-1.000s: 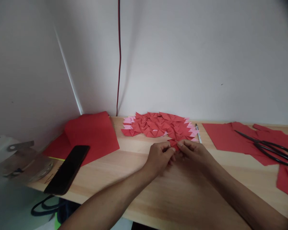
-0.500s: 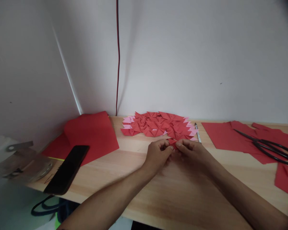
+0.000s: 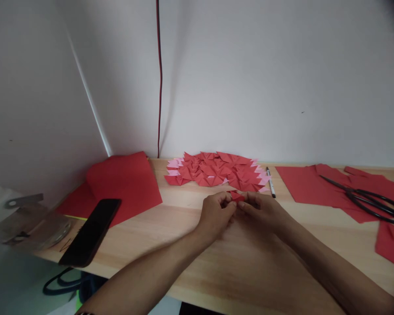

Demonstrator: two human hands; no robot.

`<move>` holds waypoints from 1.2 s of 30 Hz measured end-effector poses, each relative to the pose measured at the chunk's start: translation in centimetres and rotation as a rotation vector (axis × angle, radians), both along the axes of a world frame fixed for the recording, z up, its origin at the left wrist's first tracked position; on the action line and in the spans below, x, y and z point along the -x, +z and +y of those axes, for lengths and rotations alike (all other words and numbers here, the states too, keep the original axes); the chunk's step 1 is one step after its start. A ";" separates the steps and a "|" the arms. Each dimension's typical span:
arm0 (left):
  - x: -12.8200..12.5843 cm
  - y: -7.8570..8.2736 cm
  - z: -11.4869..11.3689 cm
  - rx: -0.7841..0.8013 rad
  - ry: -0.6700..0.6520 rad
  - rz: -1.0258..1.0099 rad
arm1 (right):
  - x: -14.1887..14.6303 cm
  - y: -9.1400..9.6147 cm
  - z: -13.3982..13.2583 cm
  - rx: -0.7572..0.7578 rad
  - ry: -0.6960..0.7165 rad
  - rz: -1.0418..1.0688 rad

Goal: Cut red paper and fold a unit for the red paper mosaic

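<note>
My left hand (image 3: pixel 215 215) and my right hand (image 3: pixel 262 212) meet over the middle of the wooden table (image 3: pixel 197 258). Both pinch a small folded red paper piece (image 3: pixel 237 196) between their fingertips, low over the wood. Most of that piece is hidden by my fingers. Just beyond it lies a pile of folded red and pink paper pieces (image 3: pixel 216 170) against the wall.
A pen (image 3: pixel 271 187) lies right of the pile. Red sheets (image 3: pixel 310 186) with black scissors (image 3: pixel 369 199) lie at the right. A larger red sheet (image 3: pixel 124 183) and a black phone (image 3: pixel 91 232) sit at the left, beside metal tools (image 3: pixel 26 218) past the table's edge.
My fingers have shifted slightly on the small red piece, closing in over it. Hands stay in the same spot; the view has drifted a little.
</note>
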State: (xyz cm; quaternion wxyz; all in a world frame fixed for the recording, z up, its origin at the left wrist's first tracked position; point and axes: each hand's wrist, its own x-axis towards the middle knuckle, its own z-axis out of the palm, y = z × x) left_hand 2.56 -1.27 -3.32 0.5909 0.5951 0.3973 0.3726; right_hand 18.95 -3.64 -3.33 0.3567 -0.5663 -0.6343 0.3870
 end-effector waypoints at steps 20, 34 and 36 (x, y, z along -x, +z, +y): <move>0.4 -0.1 0.5 -0.056 -0.069 0.038 | 0.1 0.7 -0.2 0.107 0.035 0.112; 0.3 0.7 0.3 -0.002 0.001 -0.019 | 0.6 0.4 -0.2 0.106 -0.029 0.152; 0.3 0.8 0.3 0.014 -0.006 -0.035 | 0.6 0.5 -0.2 0.126 -0.051 0.164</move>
